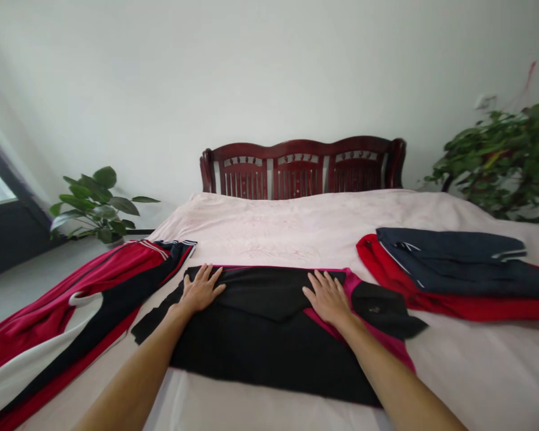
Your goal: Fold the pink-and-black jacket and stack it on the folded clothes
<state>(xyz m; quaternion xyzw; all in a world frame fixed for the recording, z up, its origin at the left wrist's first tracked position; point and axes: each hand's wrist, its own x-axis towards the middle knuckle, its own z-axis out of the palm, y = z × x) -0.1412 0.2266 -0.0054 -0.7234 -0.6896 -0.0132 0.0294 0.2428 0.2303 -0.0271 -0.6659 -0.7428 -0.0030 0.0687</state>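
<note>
A black garment with magenta panels, which looks like a shirt (269, 353), lies spread in front of me, with a flap folded over along its far side. My left hand (202, 288) rests flat on its far left part, fingers spread. On the folded flap towards the right, near a magenta strip, my right hand (327, 294) presses flat with its fingers apart. Neither hand grips the cloth. A short black sleeve with a small mark sticks out at the right, and another black end shows at the left beside my left forearm.
Pink bedsheet (278, 227) covers the bed. A red, white and navy track garment (103, 287) lies at the left edge. Folded navy clothing (458, 260) sits on red clothing (467, 308) at right. Behind are a wooden headboard (299, 170) and plants (101, 206) on both sides.
</note>
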